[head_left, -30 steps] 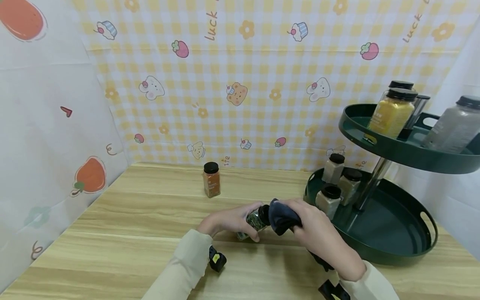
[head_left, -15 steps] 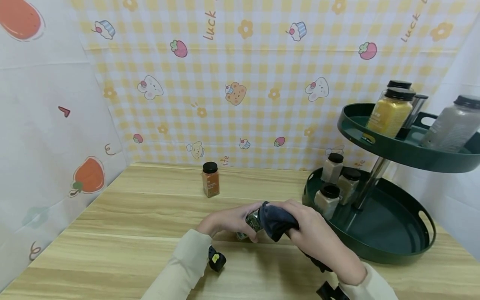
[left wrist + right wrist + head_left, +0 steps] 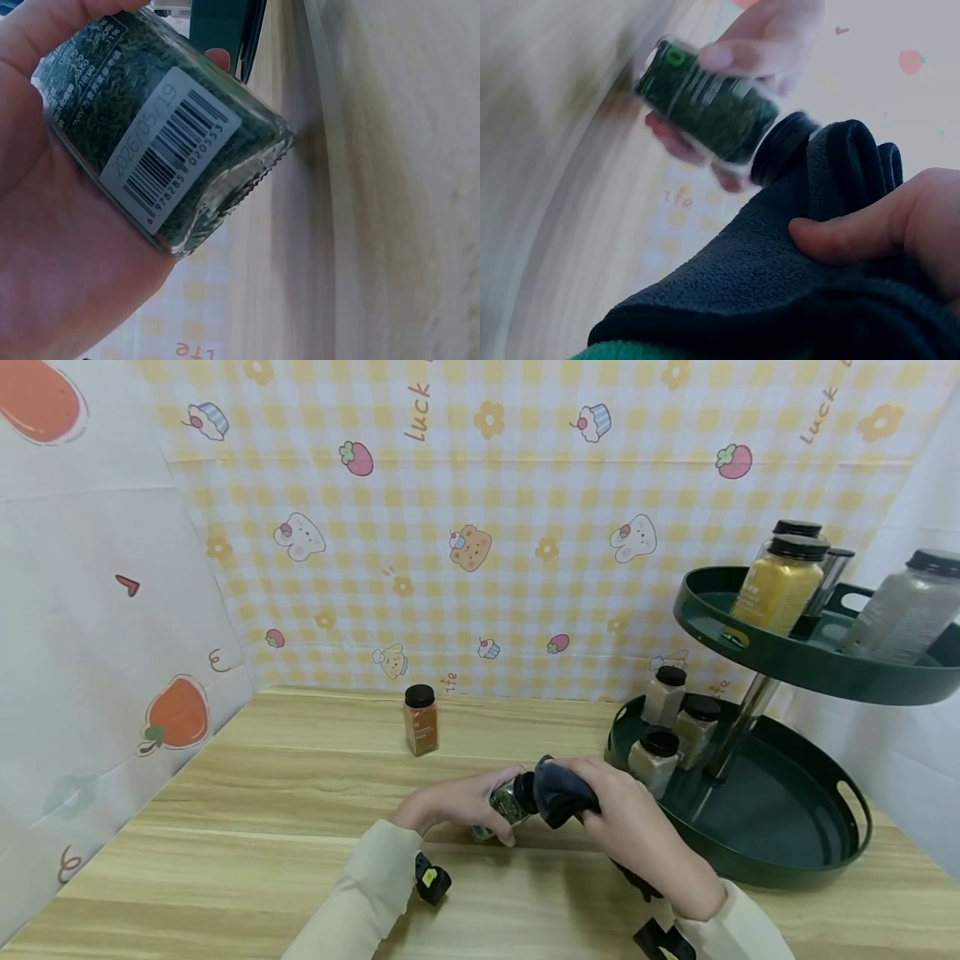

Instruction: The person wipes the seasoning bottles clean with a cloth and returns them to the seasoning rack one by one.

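A glass jar of green herbs [image 3: 510, 803] with a black lid [image 3: 525, 792] is tilted above the wooden table, gripped by my left hand [image 3: 467, 802]. Its barcode label [image 3: 171, 150] faces the left wrist camera. My right hand [image 3: 626, 810] pinches a dark grey cloth [image 3: 561, 792] bunched beside the lid. In the right wrist view the cloth [image 3: 742, 247] touches or nearly touches the lid [image 3: 784, 148], and the thumb presses on its folds. The right hand's other fingers are mostly hidden.
An orange-brown spice jar [image 3: 422, 722] stands behind the left hand. At the right is a two-tier green rack; its lower tray [image 3: 780, 860] holds three small jars, its upper tray [image 3: 817, 672] several larger ones. A patterned cloth backdrop [image 3: 510, 527] hangs behind.
The cloth and right hand moved left over the jar's lid, then back right, uncovering the lid again. My left hand kept its grip on the jar, nearly still.
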{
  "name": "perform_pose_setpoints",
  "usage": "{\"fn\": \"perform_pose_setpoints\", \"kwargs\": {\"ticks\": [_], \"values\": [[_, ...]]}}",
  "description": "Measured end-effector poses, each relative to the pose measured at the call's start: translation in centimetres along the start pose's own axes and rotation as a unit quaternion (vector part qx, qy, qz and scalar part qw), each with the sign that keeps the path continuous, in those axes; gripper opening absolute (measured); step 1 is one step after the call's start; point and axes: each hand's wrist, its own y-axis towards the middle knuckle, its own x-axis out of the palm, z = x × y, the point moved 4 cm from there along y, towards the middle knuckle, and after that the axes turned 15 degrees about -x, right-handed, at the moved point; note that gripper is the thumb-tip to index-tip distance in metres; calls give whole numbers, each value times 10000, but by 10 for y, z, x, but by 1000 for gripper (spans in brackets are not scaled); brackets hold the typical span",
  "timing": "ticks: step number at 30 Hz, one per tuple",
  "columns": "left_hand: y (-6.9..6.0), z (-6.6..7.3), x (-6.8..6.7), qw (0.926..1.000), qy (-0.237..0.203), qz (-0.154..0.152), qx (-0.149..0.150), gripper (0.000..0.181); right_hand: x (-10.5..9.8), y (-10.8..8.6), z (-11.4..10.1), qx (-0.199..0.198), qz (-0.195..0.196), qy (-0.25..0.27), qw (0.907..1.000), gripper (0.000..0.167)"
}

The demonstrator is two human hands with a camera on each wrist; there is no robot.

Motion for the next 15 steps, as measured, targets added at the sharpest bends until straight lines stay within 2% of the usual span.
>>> {"fn": "perform_pose_setpoints", "kwargs": {"ticks": [3,10,15], "values": [[0,-1,-1,10000,48,38,23,67,-2,0,-11,-179,-4,-27,9998,59],[0,1,-1,9993,141,-47,341,70,-6,0,-24,-513,21,99,9986,62],[-1,-2,-2,9999,68,56,65,72,-4,1,-14,-353,68,342,9988,55]]}}
